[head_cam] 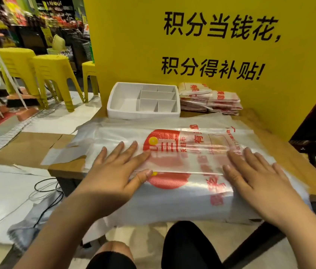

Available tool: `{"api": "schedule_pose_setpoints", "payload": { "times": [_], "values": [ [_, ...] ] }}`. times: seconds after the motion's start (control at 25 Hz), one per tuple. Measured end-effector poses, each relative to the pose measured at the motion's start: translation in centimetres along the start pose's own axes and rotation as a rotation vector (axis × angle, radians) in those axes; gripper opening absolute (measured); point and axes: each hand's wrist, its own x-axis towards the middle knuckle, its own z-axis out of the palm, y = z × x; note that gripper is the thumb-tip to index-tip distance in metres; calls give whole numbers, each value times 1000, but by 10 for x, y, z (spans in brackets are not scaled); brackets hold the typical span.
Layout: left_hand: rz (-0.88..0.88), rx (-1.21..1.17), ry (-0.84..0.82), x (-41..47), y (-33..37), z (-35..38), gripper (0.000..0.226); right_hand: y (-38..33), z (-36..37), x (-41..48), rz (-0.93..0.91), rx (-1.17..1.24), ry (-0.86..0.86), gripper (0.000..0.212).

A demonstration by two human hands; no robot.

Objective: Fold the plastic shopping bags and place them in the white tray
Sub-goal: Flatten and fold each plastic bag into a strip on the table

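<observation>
On wooden table (297, 166) – plastic bag (182, 152) spread flat, partly folded. Left hand (112, 171) and right hand (258, 173) both flat, fingers straight, pressing bag down. White tray (126, 111) behind bag – stack of folded bags (211, 100) just right of tray.

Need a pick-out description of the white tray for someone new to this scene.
Find the big yellow board behind the wooden table. At its foot, on the table's far edge, sits the white tray. Unlike the folded bags stacked beside it, it is rigid with compartments.
</observation>
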Motion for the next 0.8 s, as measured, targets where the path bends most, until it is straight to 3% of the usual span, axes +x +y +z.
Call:
{"api": "schedule_pose_setpoints", "payload": {
  "times": [0.24, 0.4, 0.48, 0.64, 0.8],
  "values": [
    [-36, 30, 71, -6, -9, -2, 80, 4, -3, -3, -54, 1, 13, 108],
    [111, 23, 181, -8, -11, -5, 65, 10, -6, -3, -348, -1, 109, 97],
    [153, -21, 124, -3, -11, -3, 60, 19, -1, -1, -395, 9, 131, 91],
    [202, -62, -94, 17, -5, -8, 59, 38, 4, -8, -307, 142, 173, 81],
    [199, -37, -118, 35, 1, -20, 57, 39, 4, -18, -268, 118, 213, 78]
  ]
}}
